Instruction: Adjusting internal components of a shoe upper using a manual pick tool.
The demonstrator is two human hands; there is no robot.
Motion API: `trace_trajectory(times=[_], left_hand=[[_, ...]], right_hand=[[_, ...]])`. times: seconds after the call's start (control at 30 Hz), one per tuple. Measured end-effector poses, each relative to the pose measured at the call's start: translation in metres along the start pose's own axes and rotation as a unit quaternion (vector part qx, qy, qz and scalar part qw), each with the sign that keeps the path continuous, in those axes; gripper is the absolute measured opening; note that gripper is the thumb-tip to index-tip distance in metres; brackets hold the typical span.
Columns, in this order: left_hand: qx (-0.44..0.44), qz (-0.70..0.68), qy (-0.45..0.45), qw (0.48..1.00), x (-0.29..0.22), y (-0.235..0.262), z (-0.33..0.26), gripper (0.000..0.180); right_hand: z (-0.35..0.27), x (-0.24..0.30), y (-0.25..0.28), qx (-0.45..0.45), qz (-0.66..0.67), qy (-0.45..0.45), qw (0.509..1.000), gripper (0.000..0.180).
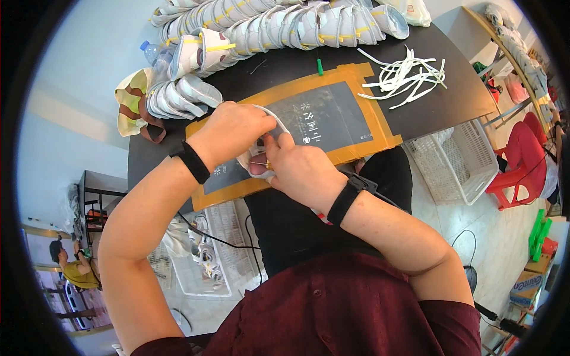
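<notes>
In front of me, both hands work at a small pale grey-white shoe upper (244, 161) with a pinkish-brown patch inside. My left hand (234, 132) is closed on its far left side, fingers curled over the edge. Lower and to the right, my right hand (306, 171) is closed round a thin tool (259, 163) with a metal shaft that looks like an awl; the shaft points left into the upper's opening. My fingers cover much of the upper and the tool's handle. Beneath lies a dark board (335, 113) edged with orange-brown tape.
Long nested rows of shoe uppers (297, 29) line the table's back. White laces (409, 74) lie in a heap at right, near a small green-handled tool (320, 67). White crates (457, 166) stand on the floor either side of my legs. Another person (80, 270) is at far left.
</notes>
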State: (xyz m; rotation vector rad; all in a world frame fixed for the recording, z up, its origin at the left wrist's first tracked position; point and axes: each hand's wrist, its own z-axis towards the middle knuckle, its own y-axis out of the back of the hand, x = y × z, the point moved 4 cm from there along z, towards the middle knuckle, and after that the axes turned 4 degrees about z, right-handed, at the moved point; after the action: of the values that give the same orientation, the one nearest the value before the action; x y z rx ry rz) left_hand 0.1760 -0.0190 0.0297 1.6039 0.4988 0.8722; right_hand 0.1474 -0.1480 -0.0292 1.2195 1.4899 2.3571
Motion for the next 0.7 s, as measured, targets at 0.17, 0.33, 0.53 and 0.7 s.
trace_trajectory(times=[0.17, 0.33, 0.53, 0.7], left_hand=[[0.016, 0.011, -0.029, 0.999, -0.002, 0.005, 0.001, 0.005], [0.008, 0.038, -0.089, 0.995, -0.001, 0.005, -0.005, 0.004], [0.069, 0.051, -0.066, 0.994, -0.004, 0.007, -0.004, 0.007], [0.034, -0.090, -0.020, 0.995, 0.004, 0.006, -0.011, 0.014]], right_hand=[[0.004, 0.000, 0.004, 0.021, -0.016, -0.008, 1.000, 0.061], [0.005, 0.004, 0.012, 0.064, -0.014, -0.007, 0.998, 0.057], [0.003, -0.004, 0.015, 0.062, -0.006, 0.001, 0.998, 0.049], [0.006, -0.004, 0.014, 0.095, 0.003, -0.003, 0.995, 0.048]])
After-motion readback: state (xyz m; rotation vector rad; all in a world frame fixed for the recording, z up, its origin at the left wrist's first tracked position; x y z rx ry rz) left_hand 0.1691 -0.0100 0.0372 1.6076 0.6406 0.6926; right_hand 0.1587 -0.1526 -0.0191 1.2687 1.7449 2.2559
